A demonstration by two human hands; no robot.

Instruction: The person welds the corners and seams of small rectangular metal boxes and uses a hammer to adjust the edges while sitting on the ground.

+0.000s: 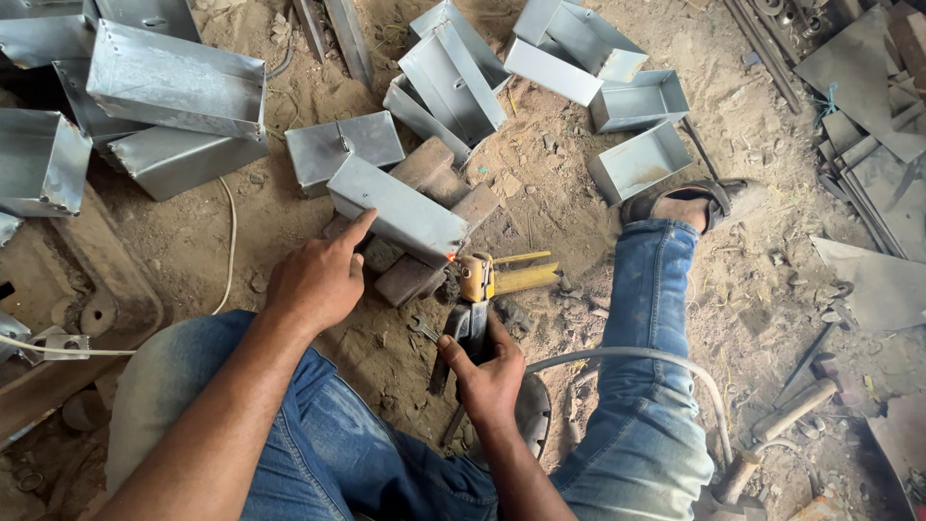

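Right hand [487, 371] with grip wrapped tight round the dark handle of a welding electrode holder [473, 299], thumb along its left side, yellow-jawed head pointing away toward a small orange glow at the near corner of a sheet-metal box [395, 207]. Left hand [318, 280] laid flat, fingers spread and pressing on the near face of that same box, index finger stretched up along its edge; no pinch, only a steadying push. Box tilted, propped on reddish bricks [424, 275] on the dirt floor [540, 212], just ahead of the two jean-clad knees.

Grey cable [666, 362] curving from beside the right hand over the right thigh. Wooden-handled hammer [786, 415] lying on the floor toward the right edge, well apart from the hands. Sandalled right foot [690, 203] planted beyond the knee, just beside an open box [639, 159].

Farther off, more galvanised boxes [174, 82] heaped toward the far left corner, others [569, 43] scattered along the far edge. Flat metal offcuts [868, 77] stacked at the far right corner.
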